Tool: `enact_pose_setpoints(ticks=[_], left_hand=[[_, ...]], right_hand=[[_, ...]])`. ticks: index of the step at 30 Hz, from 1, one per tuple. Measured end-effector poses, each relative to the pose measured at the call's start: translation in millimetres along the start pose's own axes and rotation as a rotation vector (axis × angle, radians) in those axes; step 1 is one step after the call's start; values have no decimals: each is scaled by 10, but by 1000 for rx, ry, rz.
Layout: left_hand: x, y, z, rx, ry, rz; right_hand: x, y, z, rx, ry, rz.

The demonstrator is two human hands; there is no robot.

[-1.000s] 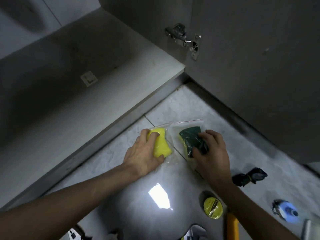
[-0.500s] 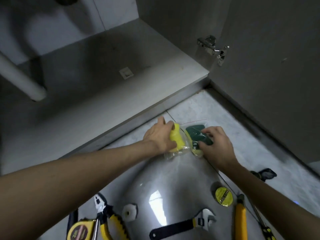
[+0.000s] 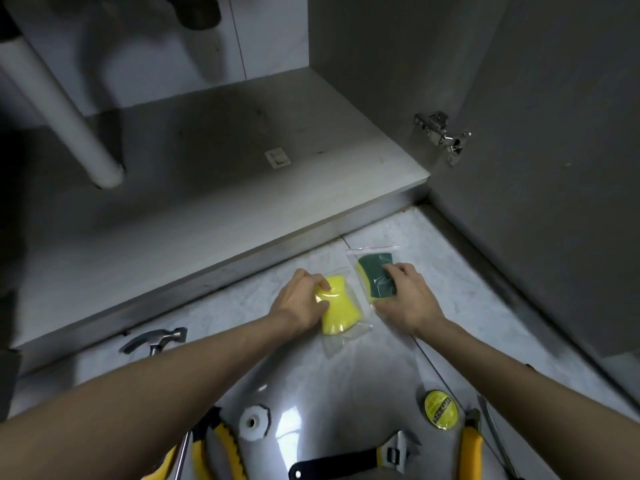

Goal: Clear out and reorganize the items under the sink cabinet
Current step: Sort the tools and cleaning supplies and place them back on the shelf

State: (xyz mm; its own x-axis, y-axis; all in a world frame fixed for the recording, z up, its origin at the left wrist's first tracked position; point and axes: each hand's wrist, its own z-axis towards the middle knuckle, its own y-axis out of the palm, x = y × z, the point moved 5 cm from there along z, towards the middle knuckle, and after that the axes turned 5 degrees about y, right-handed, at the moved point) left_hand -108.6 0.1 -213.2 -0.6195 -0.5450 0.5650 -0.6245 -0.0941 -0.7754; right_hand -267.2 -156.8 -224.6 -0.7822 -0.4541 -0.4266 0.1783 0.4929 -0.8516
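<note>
The cabinet [image 3: 242,174] stands open, its grey shelf bare but for a small white tag [image 3: 277,158] near the middle; a white pipe [image 3: 65,109] slants down at the left, and the door [image 3: 561,150] hangs open on the right with its hinge [image 3: 441,133] showing. Below its front edge lies the pale marble floor [image 3: 460,278], where everything else sits.

Two bagged sponges lie side by side on the floor just in front of the cabinet, near its right corner. The left hand [image 3: 301,301] is curled over the yellow sponge [image 3: 337,311], fingers pressed into its upper left edge. The right hand [image 3: 408,299] grips the green sponge [image 3: 375,277] (green side up, a yellow edge showing), fingertips on its lower right part. The two clear bags are close; whether they touch I cannot tell.

Nearer the camera lie tools: a hammer [image 3: 157,337] at the left by the cabinet base, a wrench [image 3: 353,460] at bottom centre, yellow-handled pliers [image 3: 221,445], a yellow handle [image 3: 469,452] at the right, a white ring [image 3: 254,422], and a round yellow disc [image 3: 441,408].
</note>
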Motion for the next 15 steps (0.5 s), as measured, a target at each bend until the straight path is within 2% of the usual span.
enact_pose_setpoints(ticks=[4, 7, 10, 12, 15], left_hand=[[-54, -24, 92, -46, -40, 120], [-64, -53, 240, -119, -67, 206], [101, -218, 345, -27, -50, 151], [350, -413, 376, 129, 92, 131], [769, -576, 328, 318, 431, 249]], right_hand=[[-24, -128, 18, 154, 38, 187], [19, -253, 27, 213, 26, 280], [92, -383, 30, 262, 26, 375], [160, -499, 18, 343, 37, 424], [272, -654, -11, 442, 52, 456]])
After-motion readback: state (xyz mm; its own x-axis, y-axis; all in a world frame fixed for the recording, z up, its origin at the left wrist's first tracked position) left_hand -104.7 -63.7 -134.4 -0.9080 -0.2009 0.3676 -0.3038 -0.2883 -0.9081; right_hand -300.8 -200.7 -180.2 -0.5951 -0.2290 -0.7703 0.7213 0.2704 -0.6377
